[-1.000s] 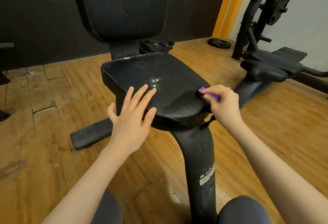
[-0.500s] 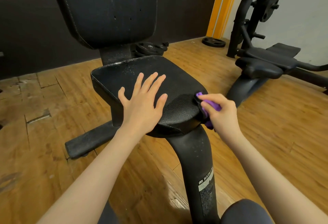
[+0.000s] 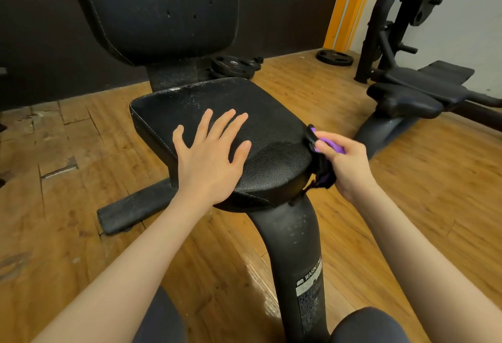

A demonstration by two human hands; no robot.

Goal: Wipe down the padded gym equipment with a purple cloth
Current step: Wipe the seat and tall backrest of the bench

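Observation:
A black padded seat [image 3: 260, 117] sits on a curved black post [image 3: 293, 247], with a black padded backrest [image 3: 163, 8] rising behind it. My left hand [image 3: 209, 157] lies flat on the seat's near left part, fingers spread. My right hand [image 3: 345, 166] grips a purple cloth [image 3: 334, 148] and holds it against the seat's right edge. Most of the cloth is hidden in my fist; a bit hangs below it.
The bench's floor bar [image 3: 130, 209] lies on the wooden floor at the left. Weight plates [image 3: 233, 65] lie behind the seat, another plate [image 3: 334, 57] near the orange pillar. A second black bench and rack [image 3: 407, 92] stand at the right. My knees show at the bottom.
My left hand slid forward from the seat's near edge onto its top. My right hand with the cloth moved down along the seat's right edge.

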